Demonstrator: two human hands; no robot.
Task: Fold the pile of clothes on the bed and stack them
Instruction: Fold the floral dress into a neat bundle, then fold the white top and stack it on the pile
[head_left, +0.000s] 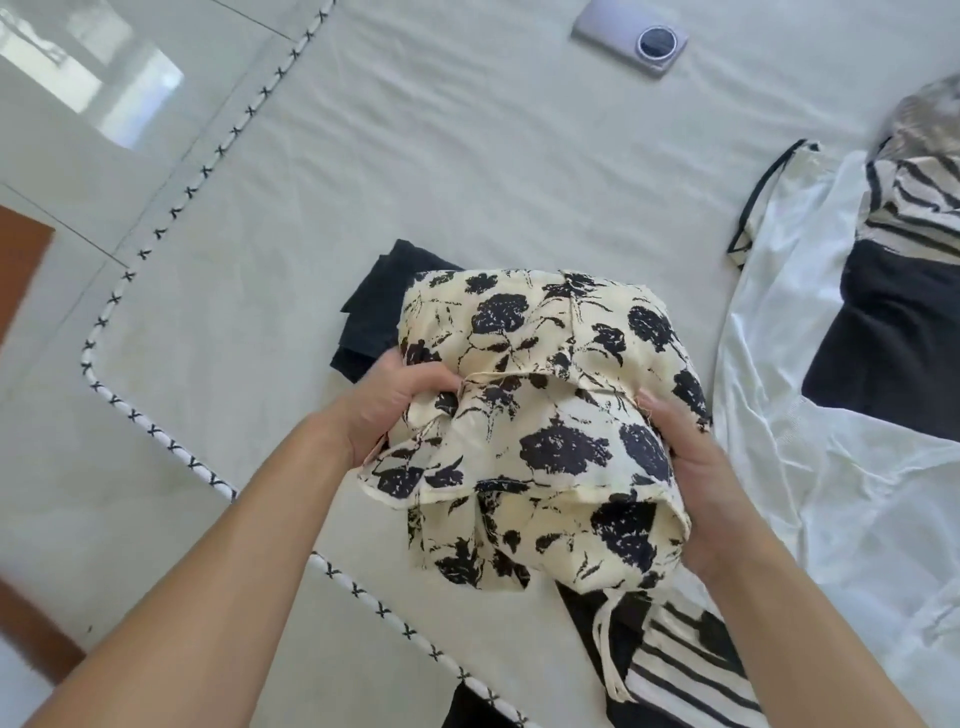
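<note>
A folded cream garment with black flower print (550, 415) is held up over the bed between both hands. My left hand (400, 405) grips its left edge with curled fingers. My right hand (696, 478) grips its right side. Beneath and behind it lies a folded black garment (374, 312) on the white bedsheet (415, 156). A black-and-white striped piece (685, 660) lies below the held bundle, near me.
A heap of unfolded clothes lies at the right: a white garment (810, 493), a black one (893, 338) and a striped one (914, 208). A phone (631, 36) rests at the far side. The bed's piped edge (171, 441) runs along the left, floor beyond.
</note>
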